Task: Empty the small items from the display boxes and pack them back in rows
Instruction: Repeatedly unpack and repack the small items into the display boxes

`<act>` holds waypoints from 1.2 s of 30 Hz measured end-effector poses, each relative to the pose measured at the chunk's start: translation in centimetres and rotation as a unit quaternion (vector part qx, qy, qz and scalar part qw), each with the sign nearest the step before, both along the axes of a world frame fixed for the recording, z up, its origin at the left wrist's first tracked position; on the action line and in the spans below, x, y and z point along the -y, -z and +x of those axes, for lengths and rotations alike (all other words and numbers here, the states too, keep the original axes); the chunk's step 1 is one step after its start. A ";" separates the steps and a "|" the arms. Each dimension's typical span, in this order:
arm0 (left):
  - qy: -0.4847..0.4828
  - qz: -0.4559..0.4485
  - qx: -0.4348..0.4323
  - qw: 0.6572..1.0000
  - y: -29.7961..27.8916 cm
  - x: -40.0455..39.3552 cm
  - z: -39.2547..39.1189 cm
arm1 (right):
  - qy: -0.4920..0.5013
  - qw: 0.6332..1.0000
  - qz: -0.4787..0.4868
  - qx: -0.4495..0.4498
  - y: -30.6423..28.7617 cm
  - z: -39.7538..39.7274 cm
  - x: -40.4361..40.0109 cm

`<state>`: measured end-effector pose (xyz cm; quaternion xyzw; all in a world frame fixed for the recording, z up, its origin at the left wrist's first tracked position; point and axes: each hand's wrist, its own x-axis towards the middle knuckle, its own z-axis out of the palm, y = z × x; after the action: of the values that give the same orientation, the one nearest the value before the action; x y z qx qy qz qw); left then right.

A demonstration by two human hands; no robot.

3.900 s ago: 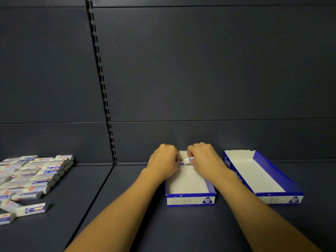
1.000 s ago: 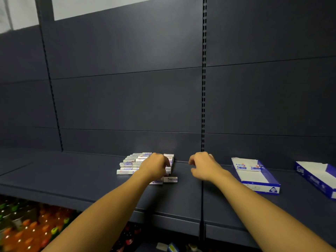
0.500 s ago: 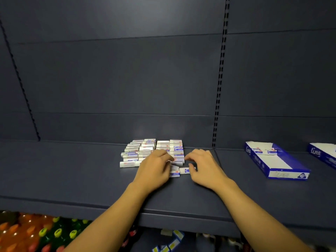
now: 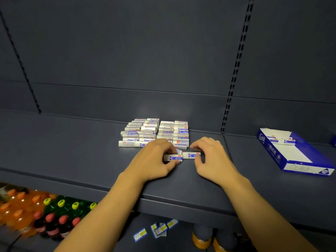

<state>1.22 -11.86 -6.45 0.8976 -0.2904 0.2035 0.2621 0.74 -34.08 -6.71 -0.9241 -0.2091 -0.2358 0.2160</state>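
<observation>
On the shelf [image 4: 72, 142], the erasers [image 4: 154, 132] lie in stacked rows near the back wall, and the left hand [image 4: 154, 160] has its grip closed round one eraser [image 4: 172, 158] in front of them; lifted carelessly, its knuckles could knock the nearest row askew. The right hand [image 4: 211, 157] pinches a second eraser [image 4: 191, 155] that touches the first end to end, so one could drag the other. Well apart to the right, the display box [image 4: 298, 155] holds only a few pieces at its back, and the long carry risks a drop.

Below the dark shelf [image 4: 72, 151] — bottles [image 4: 36, 215] with orange, yellow and red caps — lie loose price tags [image 4: 158, 230].
</observation>
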 end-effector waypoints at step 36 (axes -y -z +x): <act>-0.020 -0.079 0.030 0.996 -0.4 0.0 1.3 | 0.071 0.997 0.043 0.003 -1.4 0.0 0.8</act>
<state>2.50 -11.85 -6.01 0.8731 -0.2629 0.2576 0.3196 0.73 -34.90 -5.28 -0.9258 -0.1337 -0.2618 0.2377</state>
